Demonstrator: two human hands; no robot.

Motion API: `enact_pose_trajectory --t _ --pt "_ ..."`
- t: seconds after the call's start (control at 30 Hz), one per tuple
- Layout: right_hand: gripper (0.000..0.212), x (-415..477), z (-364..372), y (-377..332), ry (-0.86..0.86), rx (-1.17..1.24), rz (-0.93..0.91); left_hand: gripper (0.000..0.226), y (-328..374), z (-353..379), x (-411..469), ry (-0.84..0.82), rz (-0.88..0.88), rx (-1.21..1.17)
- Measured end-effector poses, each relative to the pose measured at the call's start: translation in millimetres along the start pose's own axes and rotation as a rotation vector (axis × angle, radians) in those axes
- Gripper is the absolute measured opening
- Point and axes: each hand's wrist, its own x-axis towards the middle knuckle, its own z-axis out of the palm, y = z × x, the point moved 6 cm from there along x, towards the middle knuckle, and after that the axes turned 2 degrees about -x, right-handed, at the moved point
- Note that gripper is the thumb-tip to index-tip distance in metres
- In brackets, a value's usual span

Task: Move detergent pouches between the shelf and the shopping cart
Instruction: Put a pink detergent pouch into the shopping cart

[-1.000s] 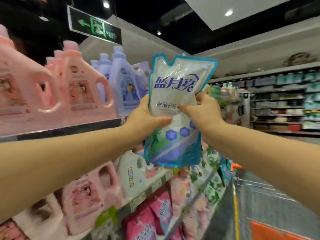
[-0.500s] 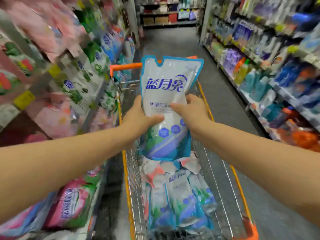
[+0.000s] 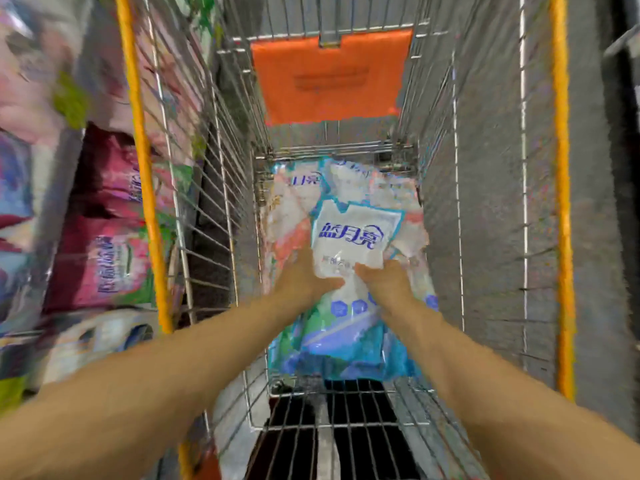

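Grip: left hand (image 3: 304,277), right hand (image 3: 384,282) clamping white-and-blue plastic detergent pouch (image 3: 353,237).
Risk: possibly sliding off uneven heaped pouches (image 3: 294,209) in steel-wire shopping cart (image 3: 221,188).

Bright even light, motion blur, wide-angle warping

You have a white pouch (image 3: 349,244) with blue lettering, blue hexagons and teal edging. Your cart (image 3: 561,202): silver wire, orange rails, orange flap (image 3: 329,77). Adjacent shelf packs (image 3: 110,258): pink, green patches.
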Motion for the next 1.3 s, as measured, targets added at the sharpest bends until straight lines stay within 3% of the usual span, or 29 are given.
enact_pose_trajectory --t 0.1,0.3,0.53,0.67,0.77,0.87,0.93,1.0,1.2,1.3 --pt "0.035 7 8 12 0.025 -0.128 0.02 0.067 -18 2 8 0.063 -0.046 0.093" --pt "0.043 6 6 14 0.095 -0.168 0.007 0.068 -25 5 8 0.102 -0.033 0.075" --pt "0.045 -3 7 17 0.031 -0.028 0.086 0.082 -35 -3 -17 0.024 -0.079 0.143" --pt "0.04 -24 2 17 0.008 0.007 0.113 0.064 -36 -29 -52 0.051 -0.072 0.22" --pt "0.04 -56 -3 8 0.08 -0.023 0.004 0.052 -34 -51 -84 0.086 -0.031 0.215" --pt "0.003 -114 -1 -17 0.057 -0.038 -0.147 0.049 -24 -71 -132 0.148 0.066 0.164" --pt "0.021 -159 1 -34 0.077 -0.035 -0.266 0.047 -13 -83 -172 0.208 0.172 0.094" --pt "0.006 -208 4 -49 0.087 -0.051 -0.363 0.029 0 -93 -216 0.253 0.269 0.021" --pt "0.02 -347 -8 -103 0.122 -0.136 -0.711 0.017 47 -140 -339 0.418 0.555 -0.135" --pt "0.015 -421 -18 -137 0.101 -0.214 -0.916 0.008 61 -158 -406 0.437 0.658 -0.228"
